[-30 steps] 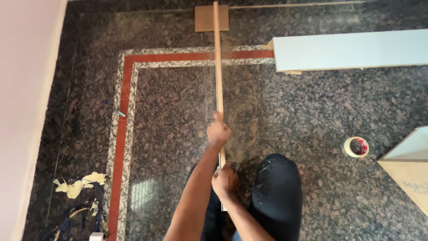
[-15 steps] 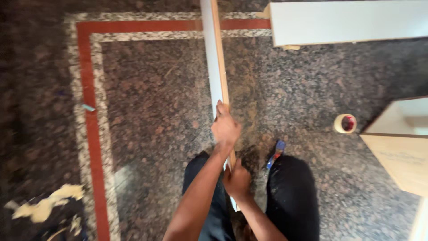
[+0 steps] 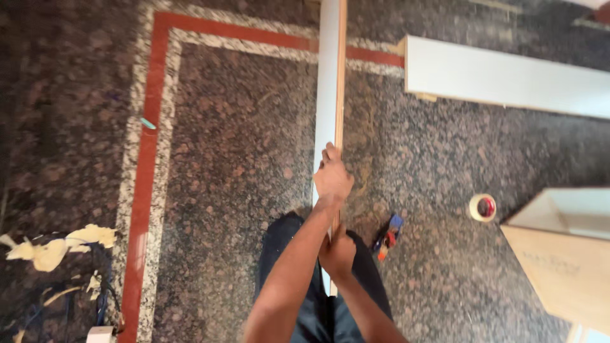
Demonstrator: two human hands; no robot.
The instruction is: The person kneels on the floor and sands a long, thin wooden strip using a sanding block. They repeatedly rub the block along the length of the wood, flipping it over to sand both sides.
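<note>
A long narrow board (image 3: 328, 95) with a white face and a pale wood edge runs away from me across the dark granite floor. My left hand (image 3: 332, 178) is stretched forward and grips its edge about halfway along. Closer to my body, my right hand (image 3: 337, 254) grips the board's near end, between my knees in dark trousers (image 3: 286, 254). The board's far end runs out of the top of the view.
A long white panel (image 3: 508, 76) lies at the upper right. A tape roll (image 3: 482, 208), a blue and red tool (image 3: 388, 235) and a wooden box panel (image 3: 559, 267) lie to the right. Yellowish scraps (image 3: 51, 248) lie left of the red floor stripe (image 3: 146, 190).
The board has turned from showing its thin wood edge to showing its white face. The view has shifted closer and rightward, and the blue and red tool has come into sight. Both hands keep their grip.
</note>
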